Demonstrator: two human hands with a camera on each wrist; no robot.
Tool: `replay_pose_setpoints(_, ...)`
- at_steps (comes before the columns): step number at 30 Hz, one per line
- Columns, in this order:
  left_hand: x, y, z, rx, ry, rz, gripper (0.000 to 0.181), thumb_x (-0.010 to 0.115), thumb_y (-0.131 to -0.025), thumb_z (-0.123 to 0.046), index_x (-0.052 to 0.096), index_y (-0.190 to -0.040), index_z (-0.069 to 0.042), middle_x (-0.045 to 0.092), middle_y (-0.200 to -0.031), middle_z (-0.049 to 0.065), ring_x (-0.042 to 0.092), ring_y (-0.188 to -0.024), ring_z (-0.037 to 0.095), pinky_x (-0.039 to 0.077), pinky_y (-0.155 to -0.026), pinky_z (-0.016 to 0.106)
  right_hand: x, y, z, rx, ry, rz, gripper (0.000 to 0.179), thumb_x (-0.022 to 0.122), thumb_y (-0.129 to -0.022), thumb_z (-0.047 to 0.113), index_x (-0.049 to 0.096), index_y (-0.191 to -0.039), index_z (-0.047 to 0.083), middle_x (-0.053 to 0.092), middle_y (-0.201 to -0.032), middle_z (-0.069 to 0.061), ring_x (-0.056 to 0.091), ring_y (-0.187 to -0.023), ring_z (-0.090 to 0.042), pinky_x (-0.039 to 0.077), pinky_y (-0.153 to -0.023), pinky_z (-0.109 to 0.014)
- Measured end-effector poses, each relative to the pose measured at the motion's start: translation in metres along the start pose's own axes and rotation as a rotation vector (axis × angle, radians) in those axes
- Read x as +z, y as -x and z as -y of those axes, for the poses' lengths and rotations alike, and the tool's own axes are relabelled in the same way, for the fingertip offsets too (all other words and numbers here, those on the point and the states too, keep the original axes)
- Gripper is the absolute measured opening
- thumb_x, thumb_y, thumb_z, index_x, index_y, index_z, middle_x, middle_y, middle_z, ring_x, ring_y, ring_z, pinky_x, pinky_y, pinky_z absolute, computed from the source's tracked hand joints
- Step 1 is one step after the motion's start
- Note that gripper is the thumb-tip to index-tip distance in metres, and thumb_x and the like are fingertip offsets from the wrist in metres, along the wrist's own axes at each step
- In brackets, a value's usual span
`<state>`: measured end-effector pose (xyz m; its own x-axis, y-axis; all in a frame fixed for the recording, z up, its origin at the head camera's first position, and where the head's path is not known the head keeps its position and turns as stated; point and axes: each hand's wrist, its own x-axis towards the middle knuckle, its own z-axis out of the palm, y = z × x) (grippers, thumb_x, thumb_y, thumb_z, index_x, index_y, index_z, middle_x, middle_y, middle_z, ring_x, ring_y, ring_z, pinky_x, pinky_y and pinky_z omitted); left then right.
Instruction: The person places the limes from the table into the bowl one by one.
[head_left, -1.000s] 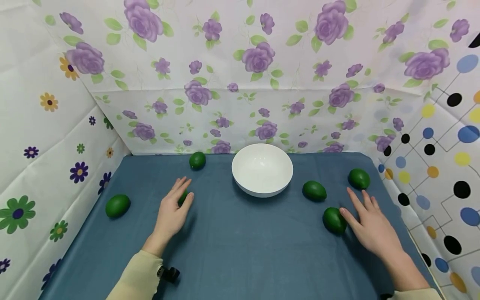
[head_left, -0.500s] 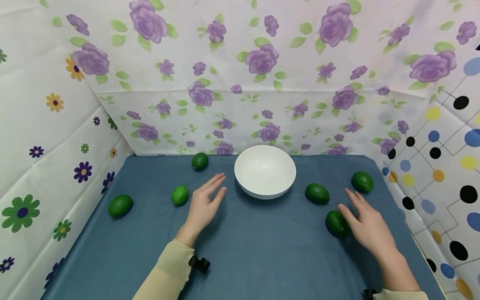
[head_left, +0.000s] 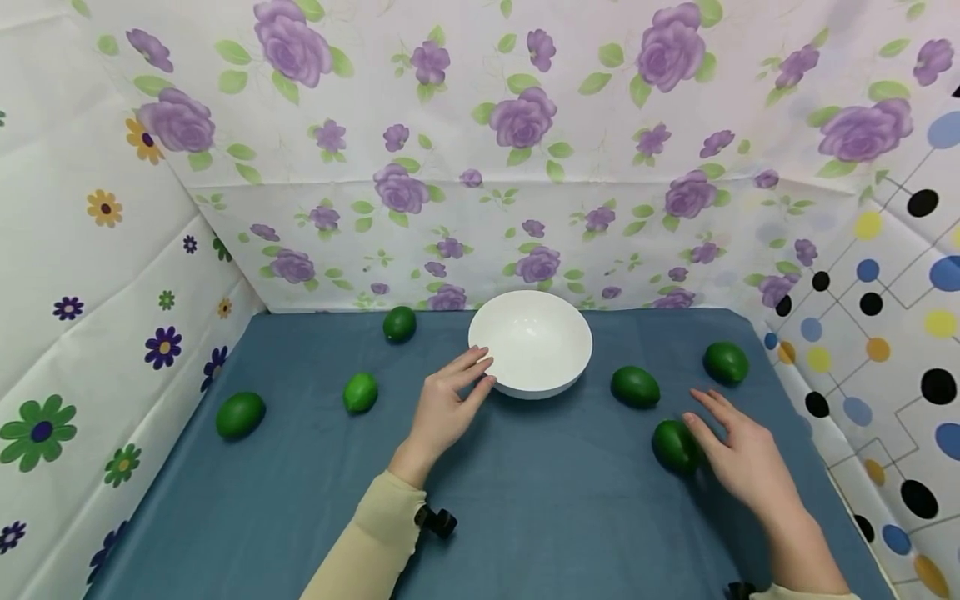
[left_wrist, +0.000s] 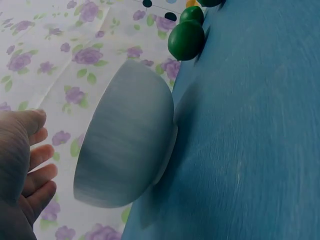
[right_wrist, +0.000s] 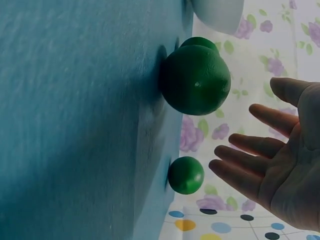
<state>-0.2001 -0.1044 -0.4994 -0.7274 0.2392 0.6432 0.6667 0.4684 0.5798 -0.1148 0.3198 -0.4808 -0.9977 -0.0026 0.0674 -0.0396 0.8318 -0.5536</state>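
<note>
A glossy white bowl (head_left: 536,346) stands at the back middle of the table. My left hand (head_left: 444,408) holds nothing; its fingertips overlap the bowl's left rim in the head view. In the left wrist view its loosely bent fingers (left_wrist: 40,180) show beside the bowl's wall (left_wrist: 125,140). On the right, my empty right hand (head_left: 746,462) hovers with fingers spread, its thumb near a dark green lime (head_left: 673,447). Two more dark limes lie close by, one nearer the bowl (head_left: 635,387) and one farther right (head_left: 726,363).
Three limes lie left of the bowl: a back lime (head_left: 400,324), a brighter lime (head_left: 361,392) and a far-left lime (head_left: 241,415). Blue cloth (head_left: 540,517) covers the table. Patterned sheets (head_left: 450,125) wall off the back and both sides.
My left hand has moved right, from over the brighter lime to the bowl's left rim, uncovering that lime. My right hand has stayed near the front right lime, shifting only slightly.
</note>
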Motion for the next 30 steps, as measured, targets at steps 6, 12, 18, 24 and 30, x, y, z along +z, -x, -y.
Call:
replay_pose_setpoints(6, 0.006, -0.002, -0.002, 0.012, 0.042, 0.030, 0.030, 0.079, -0.101, -0.013, 0.078, -0.127, 0.001, 0.072, -0.136, 0.014, 0.065, -0.133, 0.029, 0.055, -0.111, 0.042, -0.003, 0.003, -0.002, -0.022, -0.007, -0.006, 0.063, 0.052, -0.113, 0.050, 0.050, -0.161, 0.009, 0.040, -0.163, -0.031, 0.051, -0.135, -0.060, 0.050, -0.098, -0.075)
replay_pose_setpoints(12, 0.009, -0.001, -0.003, -0.036, 0.089, 0.054, 0.029, 0.076, -0.103, -0.015, 0.078, -0.128, 0.001, 0.073, -0.135, 0.012, 0.065, -0.133, 0.024, 0.055, -0.110, 0.039, -0.007, 0.006, -0.002, -0.043, -0.018, 0.030, 0.062, 0.052, -0.113, 0.049, 0.051, -0.160, 0.009, 0.041, -0.164, -0.029, 0.054, -0.133, -0.058, 0.052, -0.099, -0.073)
replay_pose_setpoints(18, 0.012, 0.002, 0.000, -0.030, 0.109, 0.078, 0.027, 0.078, -0.101, -0.013, 0.079, -0.125, 0.001, 0.074, -0.133, 0.013, 0.065, -0.133, 0.026, 0.055, -0.111, 0.043, -0.009, 0.005, -0.002, -0.079, -0.017, 0.019, 0.058, 0.055, -0.113, 0.046, 0.056, -0.157, 0.008, 0.044, -0.162, -0.028, 0.055, -0.134, -0.055, 0.055, -0.098, -0.070)
replay_pose_setpoints(24, 0.014, 0.002, 0.003, -0.005, 0.087, 0.084, 0.025, 0.078, -0.101, -0.013, 0.080, -0.123, -0.001, 0.075, -0.131, 0.013, 0.064, -0.135, 0.028, 0.053, -0.113, 0.044, -0.011, 0.006, -0.003, -0.097, -0.013, 0.016, 0.056, 0.055, -0.113, 0.046, 0.058, -0.155, 0.008, 0.048, -0.160, -0.028, 0.055, -0.134, -0.054, 0.056, -0.096, -0.070)
replay_pose_setpoints(30, 0.015, 0.003, 0.006, -0.019, 0.044, 0.061, 0.024, 0.081, -0.099, -0.011, 0.081, -0.120, 0.001, 0.076, -0.128, 0.013, 0.064, -0.134, 0.030, 0.052, -0.113, 0.044, -0.012, 0.009, -0.005, -0.101, -0.024, 0.017, 0.055, 0.055, -0.113, 0.045, 0.058, -0.155, 0.009, 0.050, -0.159, -0.027, 0.054, -0.135, -0.054, 0.056, -0.097, -0.070)
